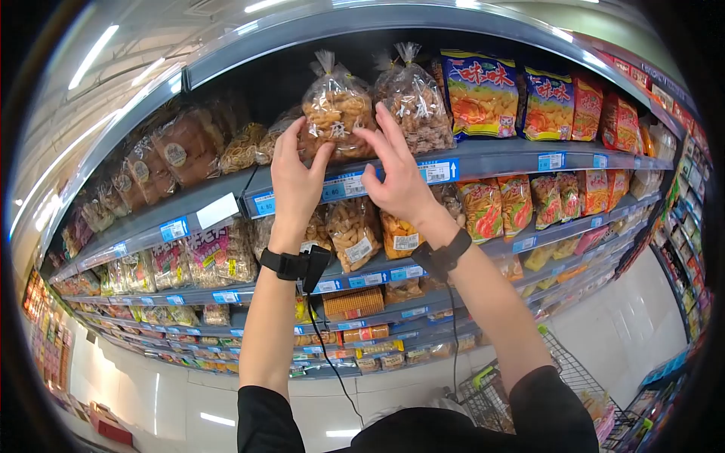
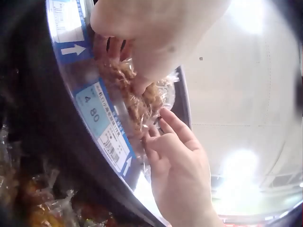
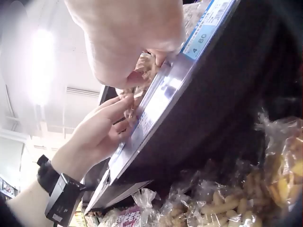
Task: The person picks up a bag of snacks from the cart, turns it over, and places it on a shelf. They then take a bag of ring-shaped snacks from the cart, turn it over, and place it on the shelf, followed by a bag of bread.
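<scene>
The clear bag of fried dough twists sits on the upper shelf between the left hand and right hand, whose spread fingers touch it; probably light, slippery and brittle inside, it wants gentle cradling or a pinched neck.
</scene>
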The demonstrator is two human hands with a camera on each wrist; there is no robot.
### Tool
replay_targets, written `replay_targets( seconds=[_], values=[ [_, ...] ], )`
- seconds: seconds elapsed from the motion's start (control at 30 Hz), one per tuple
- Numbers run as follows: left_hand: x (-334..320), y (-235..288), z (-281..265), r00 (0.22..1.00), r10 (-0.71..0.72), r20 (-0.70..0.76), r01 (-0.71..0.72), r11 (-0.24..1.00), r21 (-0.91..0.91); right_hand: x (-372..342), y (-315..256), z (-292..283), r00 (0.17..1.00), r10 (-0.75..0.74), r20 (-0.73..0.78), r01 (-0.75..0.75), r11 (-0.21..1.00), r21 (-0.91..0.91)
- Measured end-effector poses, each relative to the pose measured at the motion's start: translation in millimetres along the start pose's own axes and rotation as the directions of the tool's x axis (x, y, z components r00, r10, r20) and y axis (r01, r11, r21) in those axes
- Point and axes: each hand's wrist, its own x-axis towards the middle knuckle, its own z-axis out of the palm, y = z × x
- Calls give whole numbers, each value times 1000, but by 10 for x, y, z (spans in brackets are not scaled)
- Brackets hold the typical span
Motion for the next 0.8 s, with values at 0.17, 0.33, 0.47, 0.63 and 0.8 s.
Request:
replay_targets(
  seconds=[0.17, 0.33, 0.47, 0.63, 0.8],
  values=[
    [32, 1, 2, 999, -8, 32, 4, 992, 128, -130, 100, 121, 987, -135, 89, 150, 970, -190],
    [63, 13, -102, 984, -56, 170, 37, 993, 111, -164, 98, 201, 992, -121, 29, 125, 963, -241],
    [54, -74, -141, 960, 7, 279, 23, 994, -105, -209, 114, 286, 984, -180, 8, 169, 908, -383],
    [26, -92, -102, 968, 10, 251, 21, 992, -123, -198, 146, 309, 982, -191, 0, 173, 891, -421],
    [-1, -34, -104, 977, 94, 194, -90, 995, -31, -217, 152, 281, 982, -189, 31, 181, 868, -462]
  ],
)
